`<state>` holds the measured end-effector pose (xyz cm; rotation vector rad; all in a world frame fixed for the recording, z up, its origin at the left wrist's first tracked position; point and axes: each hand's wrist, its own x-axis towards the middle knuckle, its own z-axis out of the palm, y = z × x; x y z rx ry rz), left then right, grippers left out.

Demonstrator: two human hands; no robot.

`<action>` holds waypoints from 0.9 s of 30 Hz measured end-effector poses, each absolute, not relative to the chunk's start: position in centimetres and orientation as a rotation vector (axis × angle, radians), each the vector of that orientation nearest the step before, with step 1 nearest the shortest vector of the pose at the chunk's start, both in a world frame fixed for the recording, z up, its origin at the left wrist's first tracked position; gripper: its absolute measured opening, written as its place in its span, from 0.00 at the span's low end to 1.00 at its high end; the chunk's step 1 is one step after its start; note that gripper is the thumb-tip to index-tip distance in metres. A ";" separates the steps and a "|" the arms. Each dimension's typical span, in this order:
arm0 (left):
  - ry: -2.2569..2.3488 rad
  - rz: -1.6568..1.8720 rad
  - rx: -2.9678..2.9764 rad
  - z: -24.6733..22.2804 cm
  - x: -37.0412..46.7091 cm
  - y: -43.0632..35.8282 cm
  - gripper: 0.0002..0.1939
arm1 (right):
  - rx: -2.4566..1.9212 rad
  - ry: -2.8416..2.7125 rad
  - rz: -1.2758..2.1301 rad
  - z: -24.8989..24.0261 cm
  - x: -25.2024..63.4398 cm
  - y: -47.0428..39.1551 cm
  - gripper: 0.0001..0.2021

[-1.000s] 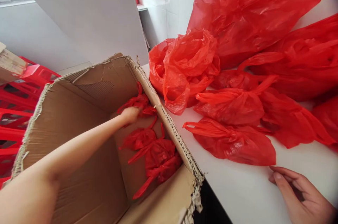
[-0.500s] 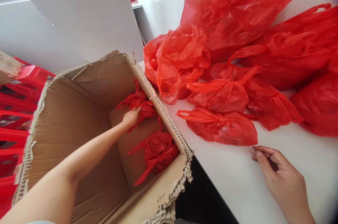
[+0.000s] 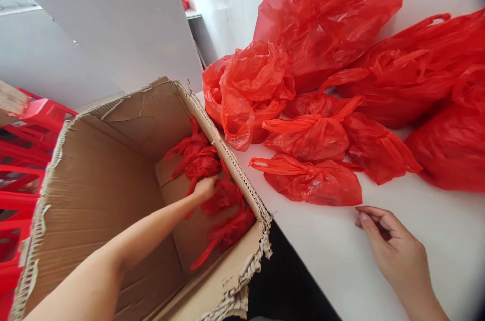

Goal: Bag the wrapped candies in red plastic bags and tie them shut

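My left hand (image 3: 205, 189) reaches down into a cardboard box (image 3: 109, 210). Its fingers are closed on a knotted red plastic bag (image 3: 226, 197), partly hidden behind the hand. Other tied red bags (image 3: 200, 157) lie beside it along the box's right wall, and one more red bag (image 3: 231, 230) sits at the near end. Over the white table my right hand (image 3: 396, 250) has its fingers curled, thumb and forefinger tips close together and nothing in them. Just beyond those fingertips lies a tied red plastic bag (image 3: 314, 182), apart from the hand.
More red bags (image 3: 306, 134) are heaped on the white table (image 3: 303, 230), with bigger ones against the tiled wall (image 3: 246, 3). The box stands against the table's left edge, its rim torn and ragged. Red plastic stools (image 3: 22, 195) are stacked at the far left.
My left hand has moved from the far bags toward the near ones, and a bag there has shifted toward the far end. My right hand keeps its pose. The view has turned slightly.
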<state>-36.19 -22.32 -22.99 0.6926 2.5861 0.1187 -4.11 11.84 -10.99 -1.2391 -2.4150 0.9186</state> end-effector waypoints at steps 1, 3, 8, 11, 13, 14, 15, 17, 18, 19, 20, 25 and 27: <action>2.642 0.091 0.661 -22.2 -37.2 -22.2 0.18 | -1.248 -2.411 0.915 -10.9 -4.1 11.8 0.19; 2.741 0.014 0.603 -20.7 -38.6 -22.1 0.20 | -1.252 -2.408 0.918 -10.8 -4.2 11.7 0.18; 2.558 -0.062 0.822 -20.1 -33.8 -22.9 0.21 | -1.205 -2.412 0.916 -10.6 -4.3 11.5 0.19; 2.255 -0.109 0.925 -21.9 -28.0 -23.5 0.18 | -1.219 -2.414 0.903 -10.6 -4.2 11.6 0.18; 2.139 -0.150 0.910 -23.0 -25.7 -23.5 0.17 | -1.241 -2.414 0.905 -10.7 -4.2 11.6 0.18; 2.119 -0.167 0.890 -23.3 -25.3 -23.4 0.16 | -1.246 -2.416 0.910 -10.7 -4.2 11.6 0.18; 2.120 -0.178 0.864 -23.4 -25.5 -23.3 0.16 | -1.247 -2.418 0.916 -10.7 -4.3 11.6 0.18; 2.169 -0.186 0.810 -23.0 -27.1 -23.0 0.16 | -1.248 -2.417 0.918 -10.6 -4.3 11.5 0.19; 2.211 -0.184 0.786 -22.5 -28.4 -22.9 0.16 | -1.249 -2.418 0.915 -10.6 -4.4 11.5 0.18; 2.261 -0.182 0.765 -21.9 -29.7 -22.9 0.17 | -1.251 -2.421 0.909 -10.5 -4.5 11.4 0.18; 2.317 -0.182 0.744 -21.1 -31.0 -22.8 0.17 | -1.252 -2.423 0.903 -10.3 -4.5 11.3 0.17; 2.551 -0.278 0.630 -16.3 -34.5 -22.3 0.20 | -1.192 -2.406 0.932 -9.9 -4.9 10.9 0.15; 2.565 -0.329 0.631 -12.6 -35.0 -21.9 0.16 | -1.162 -2.399 0.935 -9.7 -5.1 10.7 0.14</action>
